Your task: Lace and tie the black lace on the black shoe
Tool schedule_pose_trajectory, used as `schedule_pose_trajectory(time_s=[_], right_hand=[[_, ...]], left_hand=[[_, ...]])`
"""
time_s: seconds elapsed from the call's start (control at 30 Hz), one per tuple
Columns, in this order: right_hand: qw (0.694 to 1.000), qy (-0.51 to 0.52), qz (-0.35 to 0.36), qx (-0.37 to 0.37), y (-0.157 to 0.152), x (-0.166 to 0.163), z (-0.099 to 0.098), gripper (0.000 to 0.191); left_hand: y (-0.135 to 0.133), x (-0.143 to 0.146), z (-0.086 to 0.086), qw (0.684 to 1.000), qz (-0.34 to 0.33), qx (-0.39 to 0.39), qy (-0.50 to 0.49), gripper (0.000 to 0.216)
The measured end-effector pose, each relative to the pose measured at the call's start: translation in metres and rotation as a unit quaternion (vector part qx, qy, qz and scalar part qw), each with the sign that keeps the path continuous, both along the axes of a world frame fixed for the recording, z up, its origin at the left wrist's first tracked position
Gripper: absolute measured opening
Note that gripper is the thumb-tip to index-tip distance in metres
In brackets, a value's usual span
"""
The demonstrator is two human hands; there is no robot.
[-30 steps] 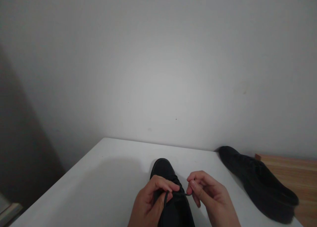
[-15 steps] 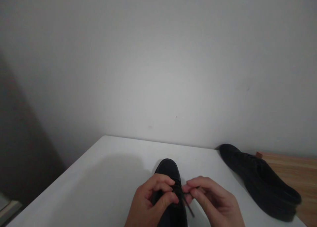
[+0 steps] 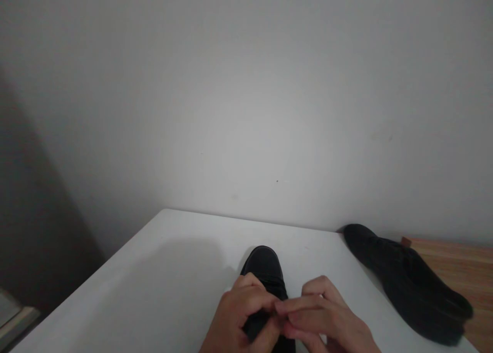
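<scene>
Head view: a black shoe (image 3: 265,264) is seen at the bottom centre of the frame, standing on a white counter (image 3: 162,276) with its rounded toe pointed away toward the wall. The shoe is matte, dark and plain; only the toe cap and the front of the upper are visible, the rest being covered by the hands or cut off by the lower edge. The left hand (image 3: 241,319) and the right hand (image 3: 325,322) are brought together over the lacing area, fingertips touching one another. Both hands are pinched closed, but the lace itself is hidden between the fingers, so what exactly is gripped cannot be told.

A second black shoe (image 3: 408,281) is laid to the right, well apart from the first, its toe toward the wall and its heel nearer the camera. It rests across the counter's right edge, partly over a wooden surface (image 3: 458,271) of light brown grain that adjoins the counter.

The counter is smooth and bare around the first shoe, with a soft shadow cast on it to the left of the hands. Behind it a plain pale grey wall (image 3: 246,96) fills most of the frame, marked by a tiny dark speck. A dark shaded area is seen at far left. No brand, label or writing can be read.
</scene>
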State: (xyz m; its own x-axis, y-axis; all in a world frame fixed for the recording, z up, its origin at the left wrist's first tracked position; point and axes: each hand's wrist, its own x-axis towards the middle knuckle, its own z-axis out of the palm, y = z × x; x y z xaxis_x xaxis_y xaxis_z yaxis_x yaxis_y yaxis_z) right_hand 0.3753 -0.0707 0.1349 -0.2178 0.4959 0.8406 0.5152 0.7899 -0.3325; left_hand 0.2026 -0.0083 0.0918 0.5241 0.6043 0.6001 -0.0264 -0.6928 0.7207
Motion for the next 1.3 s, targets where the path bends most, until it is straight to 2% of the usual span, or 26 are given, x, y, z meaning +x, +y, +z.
schedule_pose_trajectory(time_s=[0.07, 0.13, 0.2, 0.3, 0.37, 0.5, 0.63, 0.8, 0.9, 0.97, 1.07, 1.1, 1.17, 1.23, 1.3], right_hand=[[1.0, 0.019, -0.025, -0.001, 0.001, -0.001, -0.003, 0.008], [0.999, 0.033, -0.018, -0.017, 0.001, -0.002, -0.006, 0.006], [0.997, 0.054, -0.012, -0.047, 0.001, -0.003, -0.009, 0.006], [0.989, 0.082, -0.025, -0.122, 0.001, -0.003, -0.014, 0.025], [0.979, 0.096, -0.028, -0.176, 0.001, -0.002, -0.018, 0.034], [0.966, 0.107, -0.015, -0.233, -0.001, -0.001, -0.022, 0.005], [0.97, 0.08, -0.012, -0.229, -0.003, -0.002, -0.022, 0.012], [0.985, 0.004, -0.006, -0.17, -0.003, 0.001, -0.026, 0.026], [0.986, -0.031, 0.0, -0.167, -0.003, 0.003, -0.028, 0.027], [0.984, -0.025, -0.003, -0.176, -0.004, 0.004, -0.027, 0.022], [0.978, 0.032, 0.017, -0.206, -0.004, 0.004, -0.024, 0.009], [0.972, 0.064, 0.031, -0.222, -0.005, 0.003, -0.024, 0.009], [0.956, 0.137, 0.047, -0.257, -0.004, -0.001, -0.024, 0.024], [0.934, 0.206, 0.016, -0.293, -0.004, -0.007, -0.028, 0.029], [0.916, 0.245, -0.035, -0.316, -0.003, -0.013, -0.033, 0.022]], left_hand=[[0.002, 0.0, 0.003, 0.998, -0.031, 0.059, -0.008, 0.014], [0.002, 0.001, 0.005, 0.997, -0.043, 0.068, -0.009, 0.006], [0.002, 0.0, 0.007, 0.999, -0.031, 0.021, -0.014, 0.008], [0.0, -0.002, 0.008, 0.997, -0.016, -0.075, -0.028, 0.009], [0.0, -0.003, 0.008, 0.993, -0.026, -0.109, -0.032, 0.009], [0.003, -0.003, 0.01, 0.992, -0.035, -0.114, -0.03, 0.01], [0.004, -0.005, 0.015, 0.991, -0.045, -0.127, -0.025, 0.011], [0.007, -0.006, 0.01, 0.97, -0.053, -0.236, -0.016, 0.006], [0.008, -0.004, 0.006, 0.963, -0.063, -0.26, -0.03, 0.008], [0.009, -0.004, 0.006, 0.972, -0.057, -0.224, -0.041, 0.012], [0.008, -0.007, 0.011, 0.994, -0.058, -0.081, -0.039, 0.019], [0.008, -0.008, 0.013, 0.997, -0.06, -0.03, -0.031, 0.021], [0.009, -0.011, 0.017, 0.996, -0.068, 0.053, -0.007, 0.025], [0.01, -0.013, 0.019, 0.991, -0.071, 0.114, 0.012, 0.027], [0.013, -0.014, 0.019, 0.983, -0.067, 0.17, 0.011, 0.025]])
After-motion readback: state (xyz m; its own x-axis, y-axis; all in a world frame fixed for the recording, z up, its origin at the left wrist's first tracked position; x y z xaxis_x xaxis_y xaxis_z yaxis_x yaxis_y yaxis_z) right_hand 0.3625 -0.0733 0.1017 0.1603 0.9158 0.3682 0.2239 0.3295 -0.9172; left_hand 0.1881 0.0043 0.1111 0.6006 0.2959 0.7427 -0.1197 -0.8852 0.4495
